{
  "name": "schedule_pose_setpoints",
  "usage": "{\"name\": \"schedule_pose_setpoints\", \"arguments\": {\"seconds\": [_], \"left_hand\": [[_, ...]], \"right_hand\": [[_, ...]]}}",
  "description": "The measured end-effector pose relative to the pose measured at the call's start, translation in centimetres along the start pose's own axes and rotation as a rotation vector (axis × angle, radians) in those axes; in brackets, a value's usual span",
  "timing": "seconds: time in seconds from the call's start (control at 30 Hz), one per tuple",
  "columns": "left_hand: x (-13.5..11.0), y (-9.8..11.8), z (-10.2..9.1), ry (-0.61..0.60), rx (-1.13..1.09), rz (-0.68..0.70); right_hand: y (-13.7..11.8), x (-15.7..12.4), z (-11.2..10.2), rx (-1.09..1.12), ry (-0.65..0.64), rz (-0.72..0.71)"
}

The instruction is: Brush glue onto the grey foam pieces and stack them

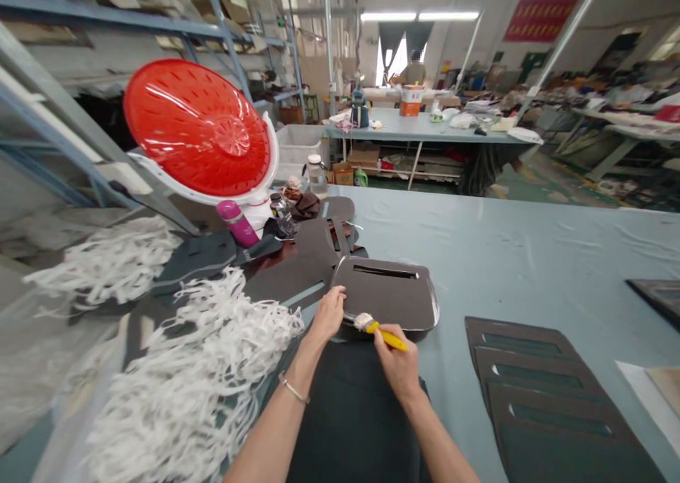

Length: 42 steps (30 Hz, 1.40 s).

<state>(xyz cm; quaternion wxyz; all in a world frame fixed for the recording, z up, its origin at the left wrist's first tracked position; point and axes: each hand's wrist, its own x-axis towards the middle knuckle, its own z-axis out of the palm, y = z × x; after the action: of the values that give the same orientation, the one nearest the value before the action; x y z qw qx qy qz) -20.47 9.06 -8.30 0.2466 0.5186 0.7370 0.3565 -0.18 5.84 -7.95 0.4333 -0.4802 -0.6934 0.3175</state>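
A dark brown cut panel with a long slot lies flat on the grey-blue table in front of me. My left hand presses on the panel's near left corner, fingers bent down flat on it. My right hand is closed round a yellow-handled brush. The brush's pale bristle tip touches the panel's near edge, right beside my left fingers. A bracelet sits on my left wrist.
Several more slotted panels lie fanned out to the right. A heap of white paper strips fills the left. Behind it stand a red fan, a pink bottle, small jars and more dark pieces. Shelving rises at the left.
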Motion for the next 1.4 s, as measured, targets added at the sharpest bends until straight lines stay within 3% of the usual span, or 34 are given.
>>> {"name": "schedule_pose_setpoints", "arguments": {"seconds": [0.07,0.13,0.2,0.23,0.3,0.47,0.53,0.57,0.63,0.7,0.77,0.83,0.97,1.03,1.1,1.2,1.27,1.33,1.4], "left_hand": [[-0.5,-0.1,0.7,0.0,0.042,0.043],[-1.2,0.3,1.4,0.018,0.147,0.106],[-2.0,1.1,2.2,0.061,0.294,0.178],[-2.4,1.6,2.6,0.092,0.362,0.207],[-3.1,2.5,3.4,0.161,0.47,0.255],[-4.0,3.1,4.6,0.245,0.581,0.269],[-4.0,3.1,4.6,0.248,0.592,0.271],[-4.0,3.1,4.6,0.252,0.593,0.273],[-4.0,3.1,4.5,0.267,0.59,0.273],[-4.0,3.2,4.5,0.279,0.585,0.271],[-4.1,3.3,4.7,0.285,0.583,0.27],[-4.1,3.2,4.9,0.291,0.584,0.271],[-4.1,3.1,5.1,0.29,0.596,0.277],[-4.0,3.1,5.0,0.287,0.597,0.272],[-4.0,3.1,5.0,0.282,0.59,0.265],[-4.1,3.2,4.9,0.272,0.575,0.249],[-4.1,3.2,5.0,0.271,0.569,0.243],[-4.1,3.2,5.1,0.274,0.569,0.242],[-4.1,3.1,5.2,0.275,0.576,0.244]], "right_hand": [[2.6,-0.9,-4.9,-0.121,0.083,0.025],[4.5,-1.2,-9.4,-0.265,0.265,0.08],[4.9,-0.1,-11.7,-0.32,0.444,0.137],[4.6,1.0,-11.5,-0.303,0.499,0.143],[2.8,3.9,-8.6,-0.191,0.499,0.103],[-2.1,10.8,4.4,0.133,0.174,-0.029],[-1.5,11.6,6.3,0.145,0.105,-0.016],[-0.6,11.6,5.9,0.122,0.108,0.006],[2.0,11.1,2.8,0.031,0.199,0.071],[4.4,10.7,-1.5,-0.098,0.37,0.143],[5.3,10.9,-4.2,-0.177,0.52,0.17],[4.4,11.7,-3.8,-0.161,0.534,0.125],[0.7,13.9,3.4,-0.005,0.254,-0.071],[0.5,14.4,5.5,0.014,0.162,-0.097],[2.1,14.3,4.5,-0.028,0.172,-0.055],[5.3,13.7,-0.6,-0.177,0.34,0.061],[6.2,13.8,-3.3,-0.271,0.459,0.127],[5.5,14.4,-3.2,-0.269,0.49,0.121],[3.8,15.5,-0.7,-0.181,0.409,0.048]]}}
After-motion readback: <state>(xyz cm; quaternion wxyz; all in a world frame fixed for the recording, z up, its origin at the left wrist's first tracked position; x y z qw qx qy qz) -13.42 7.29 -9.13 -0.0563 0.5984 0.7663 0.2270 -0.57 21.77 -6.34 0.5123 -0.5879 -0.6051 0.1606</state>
